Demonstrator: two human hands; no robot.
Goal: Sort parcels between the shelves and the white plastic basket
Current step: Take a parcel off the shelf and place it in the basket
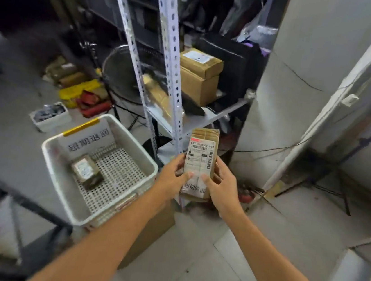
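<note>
Grey tiled floor [224, 251], white pillar [309, 50] at right. White perforated steel rack [170, 44] stands centre-back. A brown box [198, 78] with a white label sits on its lower shelf, with dark items behind it, possibly bags; too dim to tell. Black fan [120, 70] stands left of the rack. White basket [59, 178] is at left, just beside the rack foot, with a brown carton [151, 230] showing under its near corner. It has a printed sign on the far inner wall and a yellow strip on the far rim. Parcel [201, 156], brown with a white barcode label facing up, is held in the air right of the basket, in front of the rack's bottom shelf. Small parcel [87, 171] lies on the basket's perforated bottom. Left hand [171, 178] grips the held parcel's left edge and right hand [223, 187] grips its right edge, both thumbs on the label.
</note>
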